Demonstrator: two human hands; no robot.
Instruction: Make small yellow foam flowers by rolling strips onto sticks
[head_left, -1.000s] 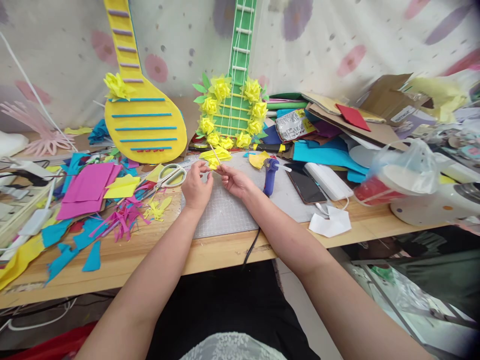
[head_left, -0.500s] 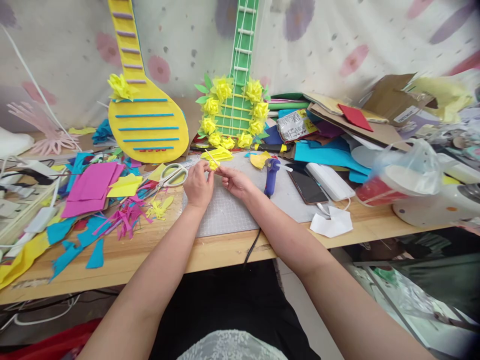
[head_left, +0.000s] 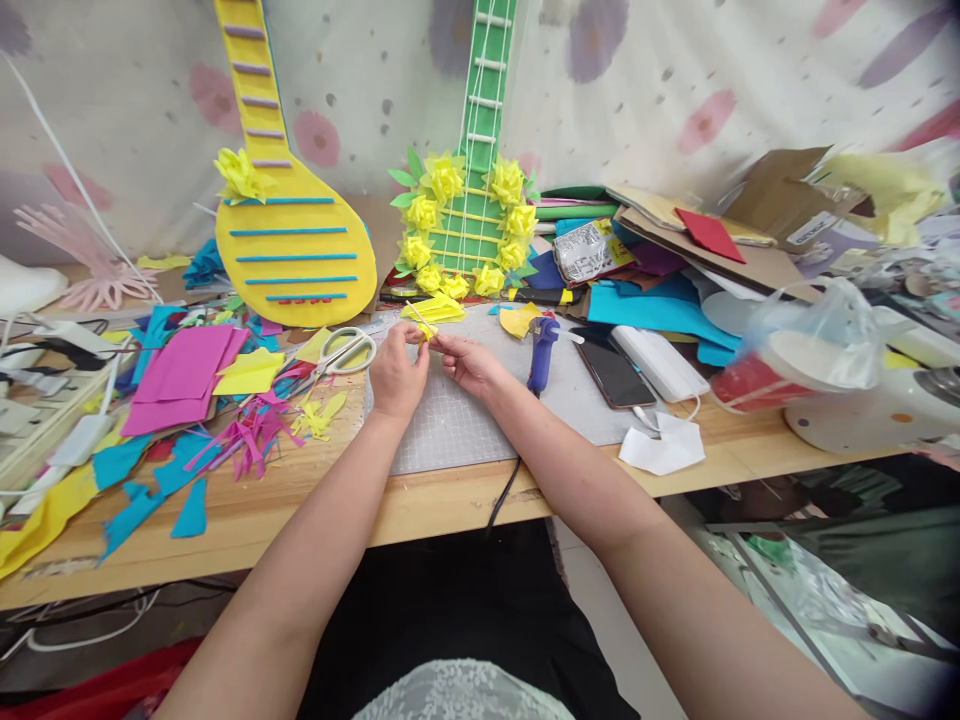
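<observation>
Over the cutting mat (head_left: pixel 442 435), both hands meet fingertip to fingertip at a small yellow paper piece (head_left: pixel 427 332). My left hand (head_left: pixel 397 372) is closed, with its thumb and fingers pinching that piece. My right hand (head_left: pixel 469 366) pinches it from the other side, fingers curled. A thin pale stick (head_left: pixel 420 317) slants up out of the paper; its lower end is hidden. Just behind the hands lie yellow paper sheets (head_left: pixel 439 308). A purple glue gun (head_left: pixel 541 355) stands to the right of my right hand.
Scissors (head_left: pixel 345 352) and magenta paper (head_left: pixel 184 380) lie left among scraps. A yellow cardboard instrument (head_left: pixel 300 260) and a green one with yellow flowers (head_left: pixel 476 220) lean at the back. A phone (head_left: pixel 615 368), a white power bank (head_left: pixel 660 362) and a bagged cup (head_left: pixel 787 370) stand right.
The hands stay in nearly the same place. The thin stick and the yellow paper have shifted very slightly between the fingertips.
</observation>
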